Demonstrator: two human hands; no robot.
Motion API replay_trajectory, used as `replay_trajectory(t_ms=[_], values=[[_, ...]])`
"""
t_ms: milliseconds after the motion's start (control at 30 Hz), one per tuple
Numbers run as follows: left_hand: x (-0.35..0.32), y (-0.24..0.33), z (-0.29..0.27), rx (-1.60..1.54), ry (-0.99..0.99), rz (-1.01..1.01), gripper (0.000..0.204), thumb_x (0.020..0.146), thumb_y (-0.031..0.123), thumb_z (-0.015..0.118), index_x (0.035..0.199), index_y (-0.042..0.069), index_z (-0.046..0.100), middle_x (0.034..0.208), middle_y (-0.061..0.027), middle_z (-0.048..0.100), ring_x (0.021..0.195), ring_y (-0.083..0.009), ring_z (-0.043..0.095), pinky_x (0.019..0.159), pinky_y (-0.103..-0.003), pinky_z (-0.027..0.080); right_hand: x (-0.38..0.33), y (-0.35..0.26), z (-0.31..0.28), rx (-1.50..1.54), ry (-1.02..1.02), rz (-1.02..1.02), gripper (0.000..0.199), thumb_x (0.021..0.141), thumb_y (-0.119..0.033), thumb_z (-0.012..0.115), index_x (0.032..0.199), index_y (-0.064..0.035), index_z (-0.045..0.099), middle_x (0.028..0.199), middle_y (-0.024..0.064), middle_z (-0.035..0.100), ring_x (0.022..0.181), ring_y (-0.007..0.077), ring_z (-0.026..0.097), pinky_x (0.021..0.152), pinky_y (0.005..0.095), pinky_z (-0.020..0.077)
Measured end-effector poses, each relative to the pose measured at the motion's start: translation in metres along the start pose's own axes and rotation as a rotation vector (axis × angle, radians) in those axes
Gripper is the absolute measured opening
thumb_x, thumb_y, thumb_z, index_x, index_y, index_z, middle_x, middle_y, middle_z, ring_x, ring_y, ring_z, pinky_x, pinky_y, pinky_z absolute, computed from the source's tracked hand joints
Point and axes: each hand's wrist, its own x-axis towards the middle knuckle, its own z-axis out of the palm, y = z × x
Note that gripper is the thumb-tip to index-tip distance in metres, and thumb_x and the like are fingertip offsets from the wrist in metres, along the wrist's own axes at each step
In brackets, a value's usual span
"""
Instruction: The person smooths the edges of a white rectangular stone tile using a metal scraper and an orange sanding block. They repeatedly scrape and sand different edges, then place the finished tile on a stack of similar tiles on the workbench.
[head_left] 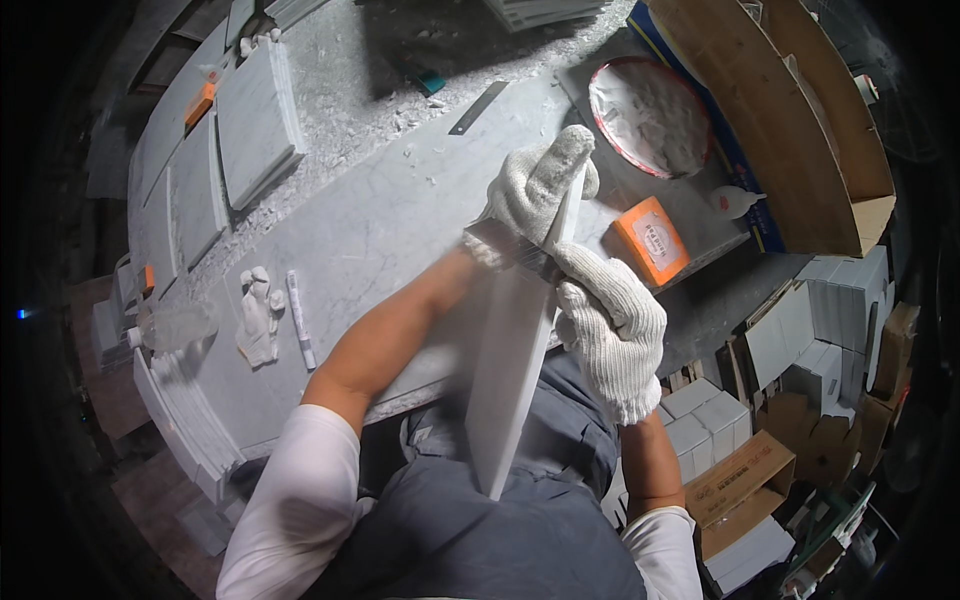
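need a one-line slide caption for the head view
Gloved left hand grips the far end of a pale slab, right hand at its edge; an orange pack lies on the grey worktop.

A stone workshop, apparently (its fringes lie dark): stacked slabs (258, 125), chip-strewn bench (375, 235).

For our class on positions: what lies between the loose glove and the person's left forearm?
In the head view, a white rod-shaped item lies between the loose glove and left forearm.
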Motion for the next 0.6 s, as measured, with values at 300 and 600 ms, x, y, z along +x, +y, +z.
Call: replay_trajectory(t_ms=[300, 600], values=[[0.0003, -0.0053, -0.0010, 0.017, 0.017, 0.008, 0.063, 0.100, 0.059, 0.053, 0.070, 0.005, 0.064, 0.063, -0.0009, 0.057, 0.062, -0.0104, 0.051, 0.066, -0.029, 0.045, -0.0057, 0.0027, -0.0007, -0.002, -0.055, -0.025, 0.038, 0.094, -0.013, 0.069, 0.129, 0.0008, 0.066, 0.095, 0.0056, 0.063, 0.078, 0.0115, 0.062, 0.069, 0.0248, 0.0518], [-0.0002, -0.0021, 0.0009, -0.002, 0.011, 0.050, 0.063, 0.100, 0.058, 0.053, 0.069, 0.004, 0.064, 0.063, -0.0025, 0.058, 0.063, -0.0114, 0.053, 0.067, -0.029, 0.046, 0.0004, 0.0064, -0.0021, -0.216, -0.026, -0.245, 0.029, 0.093, -0.008, 0.069, 0.121, -0.0001, 0.071, 0.088, 0.0071, 0.070, 0.073, 0.0112, 0.062, 0.070, 0.0266, 0.0511]])
